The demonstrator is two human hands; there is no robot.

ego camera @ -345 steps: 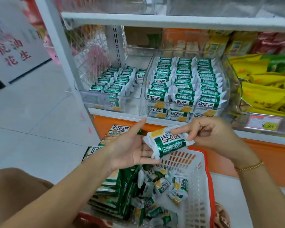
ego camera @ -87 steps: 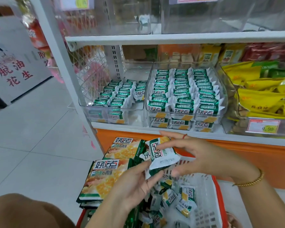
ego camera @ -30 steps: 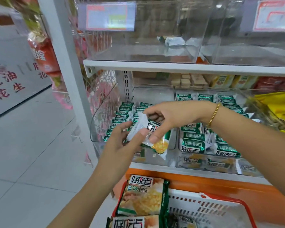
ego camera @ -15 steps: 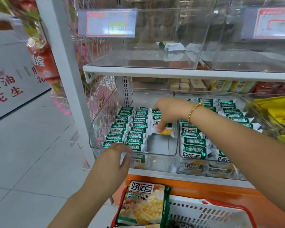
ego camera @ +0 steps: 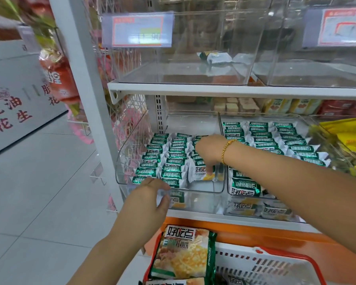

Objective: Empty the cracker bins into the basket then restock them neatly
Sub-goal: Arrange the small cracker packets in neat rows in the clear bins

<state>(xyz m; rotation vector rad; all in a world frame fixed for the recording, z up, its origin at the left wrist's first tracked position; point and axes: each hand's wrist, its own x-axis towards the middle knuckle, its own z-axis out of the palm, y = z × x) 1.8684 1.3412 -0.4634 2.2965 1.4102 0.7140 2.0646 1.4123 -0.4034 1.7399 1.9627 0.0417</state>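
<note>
The left clear bin on the middle shelf holds two full rows of small green-and-white cracker packets and a shorter third row. My right hand reaches into this bin, its fingertips pinching a cracker packet at the front of the third row. My left hand rests against the bin's front wall with loosely curled fingers and holds nothing. The right clear bin is packed with neat rows of the same packets. The red-and-white basket sits below the shelf.
Large cracker bags lie across the basket's left edge. The upper shelf carries clear bins, nearly bare apart from a stray packet. Yellow snack bags fill the bin further right. White floor tiles stretch to the left.
My right hand has carried the packet from in front of the shelf into the left bin and lowered it onto the third row. My left hand let go of it and dropped to the bin's front.
</note>
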